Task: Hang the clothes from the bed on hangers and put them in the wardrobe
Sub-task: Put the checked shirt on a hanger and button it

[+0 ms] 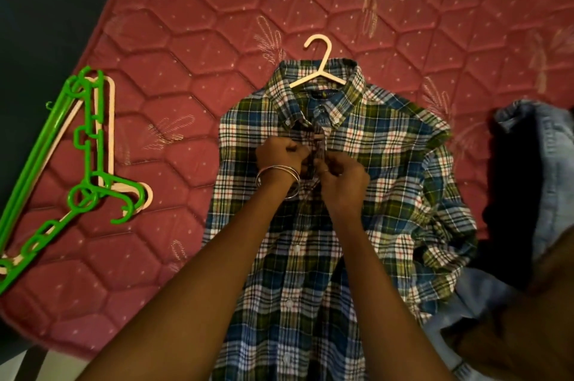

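Red quilted bedding covers the bed point(186, 48), and a plaid shirt point(388, 169) lies flat on it, front up, with a pale hanger point(320, 67) tucked inside the collar, its hook poking out beyond the neckline. Both hands meet over the shirt's button strip, just below the collar. The left hand point(278, 154), with thin bangles point(276, 175) at the wrist, has its fingers curled and pinching the cloth edge; the right hand point(343, 175) has its fingers pinched on the opposite edge, close against the left fingers. Well off to the left of the fingers lies a pile of green hangers point(84, 144) over a pale one. To the right of the fingers sits denim clothing point(553, 163), beside the shirt's sleeve.
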